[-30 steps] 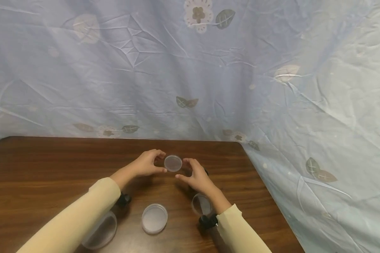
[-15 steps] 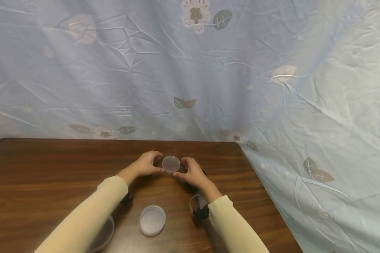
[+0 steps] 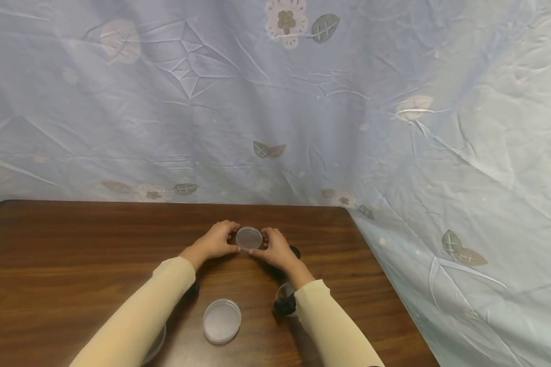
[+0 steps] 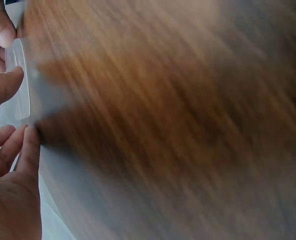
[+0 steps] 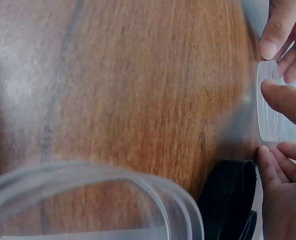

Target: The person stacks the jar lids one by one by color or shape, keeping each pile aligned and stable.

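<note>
We record both hands at work near the far edge of the dark wood tabletop (image 3: 73, 244). The left hand (image 3: 215, 240) and the right hand (image 3: 279, 251) hold one clear round dish (image 3: 249, 238) between them, each grip narrow, thumb and fingers curved about its own side of the rim. Both wrist views give us this dish nearly edge-on; whether it touches the wood we cannot tell. Nearer to us, a second dish (image 3: 222, 321) lies flat, well apart from the hands. A third dish (image 3: 284, 290) is partly hidden behind the black wrist device (image 3: 284, 306) at the right sleeve (image 3: 335, 326); a fourth dish (image 3: 156, 346) shows only an edge beside the left sleeve (image 3: 128, 316). Behind the tabletop we note a pale blue cloth (image 3: 234, 112) printed with leaves and flowers.
</note>
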### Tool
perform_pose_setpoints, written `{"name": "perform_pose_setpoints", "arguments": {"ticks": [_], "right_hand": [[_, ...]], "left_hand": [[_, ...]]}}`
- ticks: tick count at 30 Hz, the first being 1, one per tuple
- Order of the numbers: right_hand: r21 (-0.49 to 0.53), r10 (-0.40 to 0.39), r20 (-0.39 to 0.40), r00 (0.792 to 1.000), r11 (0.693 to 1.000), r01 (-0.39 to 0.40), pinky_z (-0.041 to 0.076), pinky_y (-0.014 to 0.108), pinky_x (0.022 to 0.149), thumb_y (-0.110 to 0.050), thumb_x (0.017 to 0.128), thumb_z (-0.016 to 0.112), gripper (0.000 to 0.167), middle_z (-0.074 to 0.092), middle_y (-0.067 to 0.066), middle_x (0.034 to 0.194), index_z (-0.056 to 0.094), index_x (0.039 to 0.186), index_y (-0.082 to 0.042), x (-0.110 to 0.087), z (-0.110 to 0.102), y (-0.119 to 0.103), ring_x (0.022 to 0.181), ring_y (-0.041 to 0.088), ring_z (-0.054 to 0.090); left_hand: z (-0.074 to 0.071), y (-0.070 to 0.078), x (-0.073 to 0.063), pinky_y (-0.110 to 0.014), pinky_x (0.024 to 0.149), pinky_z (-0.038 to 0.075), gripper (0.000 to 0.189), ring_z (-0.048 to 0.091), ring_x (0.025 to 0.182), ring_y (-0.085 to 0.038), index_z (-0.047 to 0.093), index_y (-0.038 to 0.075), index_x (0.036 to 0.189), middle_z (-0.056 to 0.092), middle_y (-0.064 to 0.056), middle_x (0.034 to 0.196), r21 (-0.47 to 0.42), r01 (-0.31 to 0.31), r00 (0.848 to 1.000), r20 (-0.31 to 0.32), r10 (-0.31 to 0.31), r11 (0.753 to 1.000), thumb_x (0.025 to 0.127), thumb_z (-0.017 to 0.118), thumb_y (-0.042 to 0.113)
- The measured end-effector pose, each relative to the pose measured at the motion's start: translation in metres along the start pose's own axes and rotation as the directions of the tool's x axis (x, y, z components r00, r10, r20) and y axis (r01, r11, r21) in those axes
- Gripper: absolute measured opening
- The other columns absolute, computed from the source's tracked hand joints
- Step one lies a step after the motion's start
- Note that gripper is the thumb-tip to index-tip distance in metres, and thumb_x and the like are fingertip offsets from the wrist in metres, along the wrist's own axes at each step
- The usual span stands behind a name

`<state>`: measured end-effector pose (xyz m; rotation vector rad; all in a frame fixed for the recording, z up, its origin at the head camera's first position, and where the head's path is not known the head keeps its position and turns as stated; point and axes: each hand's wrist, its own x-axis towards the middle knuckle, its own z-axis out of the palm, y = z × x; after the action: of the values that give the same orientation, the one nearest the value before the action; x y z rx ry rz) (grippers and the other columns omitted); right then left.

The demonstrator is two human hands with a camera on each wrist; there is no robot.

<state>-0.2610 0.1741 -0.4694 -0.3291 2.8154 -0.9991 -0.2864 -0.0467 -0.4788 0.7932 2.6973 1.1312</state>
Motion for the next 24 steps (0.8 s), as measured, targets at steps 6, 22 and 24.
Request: {"name": "perform_pose_setpoints", "arguments": {"ticks": [6,22,24], "right_hand": [[-0.004,0.002,-0.011,1.000,1.000,-0.002,0.057,0.046,0.106,-0.026,0.091,0.084,0.073,0.056,0.024,0.136,0.049,0.145,0.009,0.002,0.003,-0.001,0.121,0.035,0.062],[0.000,-0.001,-0.027,1.000,1.000,0.001,0.057,0.045,0.106,-0.026,0.090,0.084,0.073,0.056,0.023,0.134,0.050,0.146,0.008,0.005,0.008,0.000,0.119,0.034,0.062],[0.010,0.011,-0.022,1.000,1.000,-0.010,0.056,0.045,0.106,-0.026,0.090,0.084,0.074,0.055,0.023,0.134,0.049,0.146,0.008,0.005,0.009,0.000,0.119,0.034,0.062]], "left_hand": [[0.005,0.002,0.003,-0.051,0.102,0.055,0.064,0.060,0.115,-0.038,0.054,-0.013,0.141,0.063,-0.027,0.129,0.016,0.013,1.000,0.003,-0.013,1.000,0.089,0.081,0.013],[0.011,0.002,0.008,-0.049,0.103,0.058,0.071,0.064,0.114,-0.037,0.049,-0.015,0.145,0.059,-0.025,0.124,0.003,0.042,0.999,-0.001,-0.042,0.999,0.088,0.083,0.012],[0.012,0.003,0.008,-0.049,0.104,0.057,0.072,0.064,0.114,-0.037,0.049,-0.015,0.145,0.059,-0.024,0.124,-0.002,0.055,0.998,0.003,-0.055,0.998,0.088,0.084,0.012]]}}
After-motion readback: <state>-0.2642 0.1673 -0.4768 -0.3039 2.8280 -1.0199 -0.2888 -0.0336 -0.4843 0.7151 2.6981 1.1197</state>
